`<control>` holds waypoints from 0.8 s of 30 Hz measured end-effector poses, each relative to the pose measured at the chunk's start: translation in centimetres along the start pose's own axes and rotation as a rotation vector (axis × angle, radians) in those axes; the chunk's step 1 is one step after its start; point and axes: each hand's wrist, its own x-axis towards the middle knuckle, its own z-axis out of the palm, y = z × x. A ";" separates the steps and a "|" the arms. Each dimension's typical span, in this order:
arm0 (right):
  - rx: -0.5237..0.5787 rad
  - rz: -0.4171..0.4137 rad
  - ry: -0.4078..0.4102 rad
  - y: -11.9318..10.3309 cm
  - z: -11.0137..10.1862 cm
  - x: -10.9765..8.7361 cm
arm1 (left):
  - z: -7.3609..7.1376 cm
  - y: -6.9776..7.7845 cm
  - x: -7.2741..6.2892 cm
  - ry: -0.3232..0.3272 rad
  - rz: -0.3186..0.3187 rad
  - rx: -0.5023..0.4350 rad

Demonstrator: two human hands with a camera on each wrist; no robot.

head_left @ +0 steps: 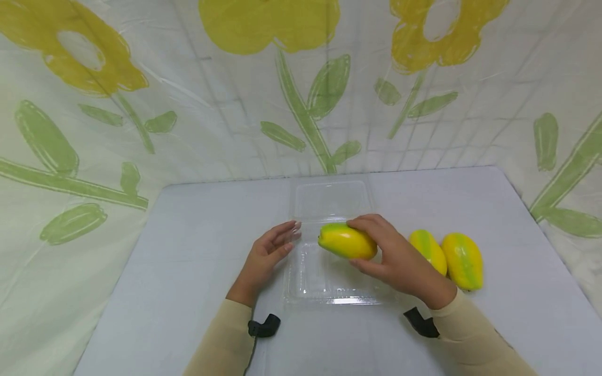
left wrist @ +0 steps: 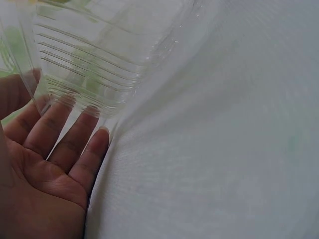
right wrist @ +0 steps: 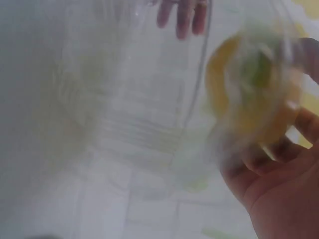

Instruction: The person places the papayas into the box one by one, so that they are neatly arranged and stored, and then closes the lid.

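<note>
A clear plastic clamshell box (head_left: 301,292) lies with its lid (head_left: 331,196) folded back toward the far side. Over its base my right hand (head_left: 395,256) holds a yellow papaya with green streaks (head_left: 345,241), thumb on the near side and fingers on the far side. Blurred in the right wrist view, the papaya (right wrist: 219,74) shows partly through clear plastic. My left hand (head_left: 265,256) is at the box's left side, fingers fairly straight. In the left wrist view its fingertips rest against the ribbed wall (left wrist: 89,64), the thumb by the rim.
Two more yellow papayas with green stripes, a nearer one (head_left: 428,250) and an outer one (head_left: 463,261), lie side by side right of the box, partly behind my right forearm. The white table (head_left: 197,250) ends at a flower-printed curtain (head_left: 226,115).
</note>
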 end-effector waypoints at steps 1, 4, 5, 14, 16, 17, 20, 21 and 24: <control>0.004 0.000 -0.006 0.0 0.2 0.1 | 0.0 0.0 0.0 0.000 0.000 0.001; 0.009 0.001 -0.025 0.0 0.9 0.5 | 0.0 0.0 0.0 0.000 0.002 0.004; 0.008 0.001 -0.031 0.1 1.1 0.5 | 0.0 0.0 0.0 0.001 0.003 0.004; 0.002 -0.018 -0.058 0.5 2.9 1.2 | 0.0 -0.1 0.0 0.005 -0.008 0.001; -0.005 -0.028 -0.055 0.5 3.2 1.4 | 0.0 -0.1 0.0 0.005 -0.014 0.002; -0.009 -0.031 -0.052 0.5 3.4 1.5 | 0.0 -0.1 0.0 0.004 -0.014 0.003; -0.029 -0.040 -0.048 0.7 3.8 1.7 | 0.0 0.0 0.0 0.003 -0.011 0.002; -0.038 -0.040 -0.050 0.7 3.9 1.8 | 0.0 0.0 0.0 0.002 -0.006 0.002; -0.059 -0.033 -0.063 0.7 4.3 2.1 | 0.0 0.0 0.0 0.000 -0.001 -0.003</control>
